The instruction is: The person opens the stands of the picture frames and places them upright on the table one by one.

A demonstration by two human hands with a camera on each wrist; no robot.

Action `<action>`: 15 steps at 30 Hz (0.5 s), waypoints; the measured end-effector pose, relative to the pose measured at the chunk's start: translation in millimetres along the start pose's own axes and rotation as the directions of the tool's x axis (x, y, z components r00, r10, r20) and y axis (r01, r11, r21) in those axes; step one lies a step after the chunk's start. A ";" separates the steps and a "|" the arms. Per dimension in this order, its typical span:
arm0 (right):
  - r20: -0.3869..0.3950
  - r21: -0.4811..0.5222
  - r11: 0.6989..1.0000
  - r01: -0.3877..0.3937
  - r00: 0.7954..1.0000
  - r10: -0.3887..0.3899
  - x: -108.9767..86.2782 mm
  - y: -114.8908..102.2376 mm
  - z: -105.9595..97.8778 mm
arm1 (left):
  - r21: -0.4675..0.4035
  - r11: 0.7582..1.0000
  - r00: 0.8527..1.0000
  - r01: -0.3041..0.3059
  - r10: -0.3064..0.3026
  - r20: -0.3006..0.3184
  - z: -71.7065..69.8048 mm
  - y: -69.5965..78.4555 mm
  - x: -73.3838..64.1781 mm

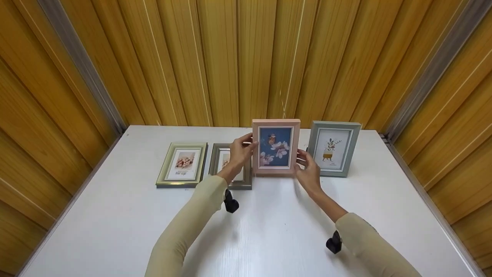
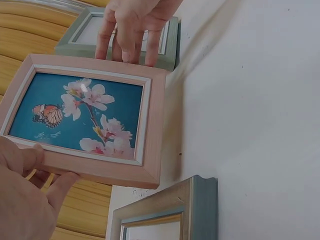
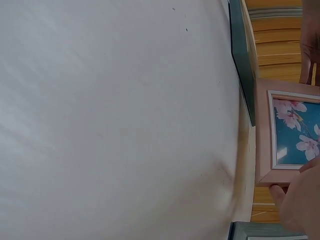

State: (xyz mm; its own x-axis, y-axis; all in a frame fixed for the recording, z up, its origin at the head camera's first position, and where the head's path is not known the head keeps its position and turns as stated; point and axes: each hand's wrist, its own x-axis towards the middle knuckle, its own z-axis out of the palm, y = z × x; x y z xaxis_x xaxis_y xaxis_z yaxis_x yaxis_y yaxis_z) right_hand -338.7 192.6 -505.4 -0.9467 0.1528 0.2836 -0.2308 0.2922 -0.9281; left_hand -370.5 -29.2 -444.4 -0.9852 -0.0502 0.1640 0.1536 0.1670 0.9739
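Note:
Between both hands, a pink picture frame (image 1: pixel 276 173) stands upright, its picture of pale blossoms and a butterfly on blue facing me. My left hand (image 1: pixel 240 156) grips its left edge; in the left wrist view the thumb of the left hand (image 2: pixel 25 190) lies on the front border. On the opposite edge, my right hand (image 1: pixel 308 171) holds the frame, as the right wrist view shows with the right hand (image 3: pixel 300 200) at lower right. Whether its bottom edge touches the white table (image 1: pixel 269 231) I cannot tell.
A grey-green frame (image 1: pixel 354 150) stands close on the right. On the left are a grey-brown frame (image 1: pixel 246 184), partly hidden by my left hand, and a gold-green frame (image 1: pixel 163 169). Wood-patterned panels (image 1: pixel 253 57) rise behind the table's back edge.

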 end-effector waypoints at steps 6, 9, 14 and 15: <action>0.044 0.022 0.999 -0.037 0.998 0.036 0.7 4.1 -1.8 | -0.046 0.999 1.000 -0.018 0.019 0.023 5.7 -12.1 8.4; 0.055 0.032 0.998 -0.051 0.997 0.049 0.6 7.1 -2.2 | -0.054 0.998 0.999 -0.017 0.019 0.030 7.7 -15.2 10.6; 0.065 0.030 0.997 -0.065 0.996 0.063 0.0 10.2 -3.5 | -0.042 0.999 1.000 -0.005 0.006 0.031 10.4 -16.6 12.8; 0.066 0.025 0.997 -0.070 0.995 0.068 0.1 10.8 -3.8 | -0.035 0.999 1.000 -0.007 0.008 0.030 11.3 -16.9 13.6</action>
State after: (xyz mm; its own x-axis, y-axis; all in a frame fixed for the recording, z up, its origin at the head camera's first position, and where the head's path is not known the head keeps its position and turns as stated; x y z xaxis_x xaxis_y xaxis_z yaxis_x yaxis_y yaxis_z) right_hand -340.4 199.3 -514.4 -0.9730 0.1097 0.2031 -0.1697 0.2569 -0.9514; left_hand -387.4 -21.5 -460.4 -0.9858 -0.0195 0.1668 0.1628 0.1330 0.9776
